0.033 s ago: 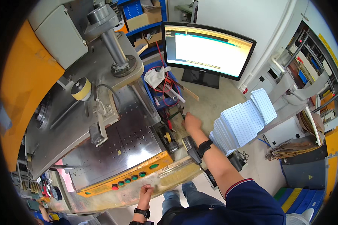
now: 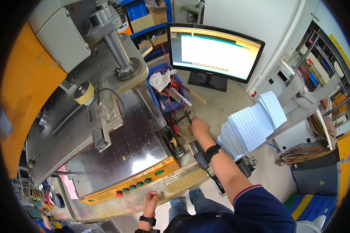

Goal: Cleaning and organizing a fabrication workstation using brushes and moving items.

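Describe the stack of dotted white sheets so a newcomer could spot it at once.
Start at the big computer monitor at the back of the bench. Down and to its right, past the person's right hand, lies the stack of white sheets, fanned at its top. Rows of small dots cover each sheet; the brown paper pile further right has none.

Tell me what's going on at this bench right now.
A person stands at a grey metal press machine with an orange button panel. Their right hand reaches across the worn tabletop to small hand tools beside a blue plastic bin of cables and rags; whether the fingers have closed on anything is unclear. Their left hand rests on the bench's front edge below the panel. A stack of white dotted sheets and a lit black-framed monitor sit nearby.
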A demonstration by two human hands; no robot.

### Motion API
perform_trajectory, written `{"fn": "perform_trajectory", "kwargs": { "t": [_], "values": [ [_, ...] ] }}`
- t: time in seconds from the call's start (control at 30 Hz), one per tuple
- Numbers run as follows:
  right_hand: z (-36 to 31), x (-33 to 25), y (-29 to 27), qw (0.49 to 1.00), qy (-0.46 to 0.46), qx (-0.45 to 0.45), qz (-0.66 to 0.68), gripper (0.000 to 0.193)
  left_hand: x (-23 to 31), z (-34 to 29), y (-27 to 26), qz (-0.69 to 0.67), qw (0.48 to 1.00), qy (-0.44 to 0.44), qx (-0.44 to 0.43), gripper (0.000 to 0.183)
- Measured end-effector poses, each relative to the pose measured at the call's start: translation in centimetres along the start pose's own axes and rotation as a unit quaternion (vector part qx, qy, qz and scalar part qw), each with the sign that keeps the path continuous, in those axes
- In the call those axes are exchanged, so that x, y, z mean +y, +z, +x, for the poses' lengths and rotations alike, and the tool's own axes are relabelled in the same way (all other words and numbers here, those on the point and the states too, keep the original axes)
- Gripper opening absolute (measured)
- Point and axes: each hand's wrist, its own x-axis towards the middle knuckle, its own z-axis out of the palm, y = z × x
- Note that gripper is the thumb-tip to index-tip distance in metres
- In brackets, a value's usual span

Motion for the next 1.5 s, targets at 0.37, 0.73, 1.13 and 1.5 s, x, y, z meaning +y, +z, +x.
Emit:
{"fn": "perform_trajectory", "kwargs": {
  "t": [0.37, 0.73, 1.13, 1.5],
  "values": [
    [-4.4, 2.7, -0.4, 0.959, -0.033, 0.221, 0.172, 0.02, -0.3, -0.5, 0.1, -0.028, 0.999, -0.018, 0.026, 0.023],
    [-3.8, -1.2, -2.0, 0.912, -0.197, 0.173, 0.315, 0.02, 0.1, -0.4, 0.2, -0.028, 1.0, 0.009, -0.003, 0.015],
    [-12.4, 2.1, -0.7, 0.978, -0.206, 0.027, -0.007, 0.049, 2.5, -0.8, 1.4, 0.012, 0.999, 0.045, -0.016, 0.018],
    [-10.4, 3.3, -1.3, 0.98, -0.13, 0.132, 0.065, 0.021, 8.2, 1.6, 10.4, 0.562, 0.684, 0.464, -0.023, 0.045]
  ]
}}
